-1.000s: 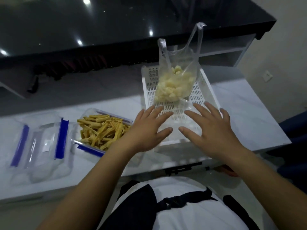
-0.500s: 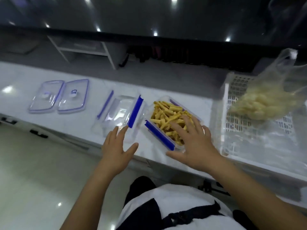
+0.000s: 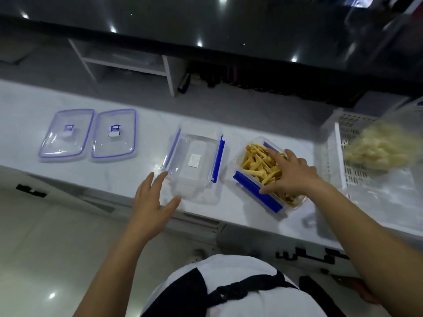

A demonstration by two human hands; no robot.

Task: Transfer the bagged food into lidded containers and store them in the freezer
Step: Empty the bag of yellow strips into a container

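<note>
Surroundings: a white marble-look counter (image 3: 128, 177) runs left to right; behind it lies a lower grey surface with a white open shelf unit (image 3: 128, 62), and above that a glossy black top (image 3: 206, 21) reflecting ceiling lights.
Lids: two clear lids with blue seals lie flat side by side at the counter's left end, the left lid (image 3: 66, 134) and the right lid (image 3: 114, 133), each with a small label at its centre, well apart from both hands.
Obstructions: the right hand covers part of the filled container's contents and its right rim; the empty container stands between the lids and the filled container.
Empty container: a clear container (image 3: 194, 165) with blue side clips stands near the counter's front edge; only a pale label shows on its base.
Filled container: a clear container (image 3: 258, 193) with blue clips stands just right of the empty one, angled, holding yellow strip-shaped food (image 3: 256, 161).
Basket: a white perforated basket (image 3: 336, 154) sits at the far right, holding a clear plastic bag (image 3: 380, 147) of pale food pieces; blurred.
Left hand: the left hand (image 3: 151, 200) is spread flat with straight fingers at the near-left corner of the empty container; contact cannot be determined; it grips nothing.
Right hand: the right hand (image 3: 290, 172) lies over the filled container, fingers extended on the food, thumb at the blue front clip; it grips nothing.
</note>
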